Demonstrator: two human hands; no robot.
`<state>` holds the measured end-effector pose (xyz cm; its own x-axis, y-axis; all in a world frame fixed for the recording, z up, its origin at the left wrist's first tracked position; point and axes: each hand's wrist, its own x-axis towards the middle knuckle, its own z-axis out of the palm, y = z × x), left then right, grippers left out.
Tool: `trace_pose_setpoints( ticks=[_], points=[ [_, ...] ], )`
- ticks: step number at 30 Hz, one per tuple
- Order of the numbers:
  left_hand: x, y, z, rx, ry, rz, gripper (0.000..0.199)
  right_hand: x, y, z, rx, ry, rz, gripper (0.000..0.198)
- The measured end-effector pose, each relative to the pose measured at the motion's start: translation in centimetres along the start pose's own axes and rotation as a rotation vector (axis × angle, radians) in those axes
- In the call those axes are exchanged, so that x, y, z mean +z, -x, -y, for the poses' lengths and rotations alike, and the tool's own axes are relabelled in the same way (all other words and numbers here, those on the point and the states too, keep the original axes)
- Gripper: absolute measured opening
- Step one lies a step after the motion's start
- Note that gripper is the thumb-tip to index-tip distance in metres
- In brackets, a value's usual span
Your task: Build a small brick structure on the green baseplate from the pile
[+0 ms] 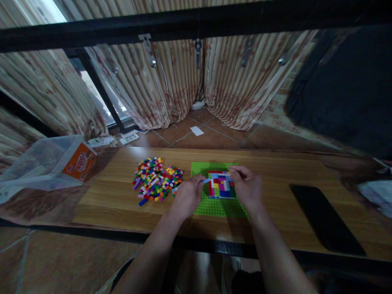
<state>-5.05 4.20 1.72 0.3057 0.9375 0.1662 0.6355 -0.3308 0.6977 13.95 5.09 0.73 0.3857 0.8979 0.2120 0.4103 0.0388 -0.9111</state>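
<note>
My left hand [188,195] is closed in a pinch on a light blue brick [207,180], at the left edge of a multicoloured brick build [223,188]. The build, of red, yellow, white, pink and blue bricks, sits on a green studded baseplate [214,208]. At the build's upper right corner, my right hand [249,185] has its thumb and fingers pressed together. Whatever is between those fingertips, if anything, is too small to make out. The right hand hides part of the baseplate's right side.
A pile of loose coloured bricks [157,179] lies left on the wooden table [110,200]. Beyond its left end stands a clear plastic bin [45,159] with an orange label. A black flat object [326,218] lies at the right. Striped curtains [174,81] hang behind.
</note>
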Motion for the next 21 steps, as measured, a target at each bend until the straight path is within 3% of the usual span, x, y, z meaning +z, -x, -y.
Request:
trace_pose_setpoints(
  ticks=[7,13,17,21],
  points=[
    [0.1,0.2,0.0,-0.014,-0.038,-0.009,0.024,-0.1,-0.1,0.0,0.039,0.012,-0.01,0.034],
    [-1.6,0.5,1.6,-0.034,-0.06,-0.118,0.019,-0.3,-0.1,0.2,0.046,0.035,-0.026,0.033],
    [-3.4,0.8,3.3,-0.13,-0.122,-0.236,0.02,-0.6,-0.2,0.1,0.076,0.072,-0.035,0.032],
    [-4.4,1.3,4.7,-0.242,-0.271,-0.253,0.019,-0.6,-0.3,-0.1,0.09,0.157,0.0,0.033]
  ],
)
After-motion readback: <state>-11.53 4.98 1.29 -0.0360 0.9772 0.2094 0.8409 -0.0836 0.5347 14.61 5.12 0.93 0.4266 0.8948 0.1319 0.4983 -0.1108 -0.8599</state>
